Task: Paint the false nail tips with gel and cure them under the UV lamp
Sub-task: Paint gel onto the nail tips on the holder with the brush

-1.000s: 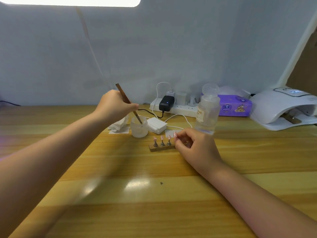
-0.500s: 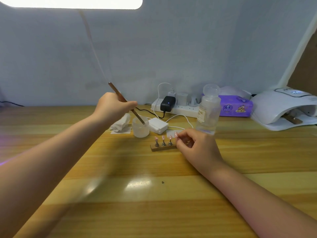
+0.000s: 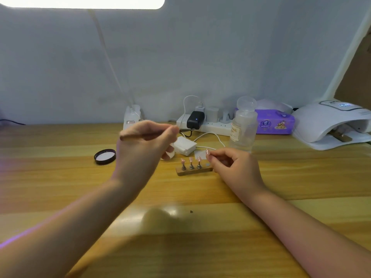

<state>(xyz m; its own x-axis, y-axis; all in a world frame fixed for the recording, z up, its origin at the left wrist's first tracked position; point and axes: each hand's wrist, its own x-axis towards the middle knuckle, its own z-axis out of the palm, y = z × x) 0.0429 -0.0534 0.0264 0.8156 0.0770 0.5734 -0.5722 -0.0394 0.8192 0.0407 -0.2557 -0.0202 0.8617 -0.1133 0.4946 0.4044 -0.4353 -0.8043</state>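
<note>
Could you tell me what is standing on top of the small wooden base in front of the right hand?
On the wooden base stand three metal pegs, each topped with a pink nail tip. The right hand holds a fourth tip above the base's right end, and covers whatever lies beyond there.

1. A wooden table (image 3: 281, 185) fills the lower half of the frame.
2. A grey wall (image 3: 200, 57) fills the upper half, with a bright light panel (image 3: 84, 2) at the top left.
3. A white power strip (image 3: 212, 125) lies at centre right against the wall, with a black adapter (image 3: 195, 119) and white chargers (image 3: 210, 114) plugged in.
4. A white cable (image 3: 210, 137) loops over the table in front of the strip.
5. A purple wipes pack (image 3: 275, 124) lies right of the strip.
6. A dark lid (image 3: 105, 156) lies at centre left.
7. A white box (image 3: 184, 145) sits at centre.
</note>
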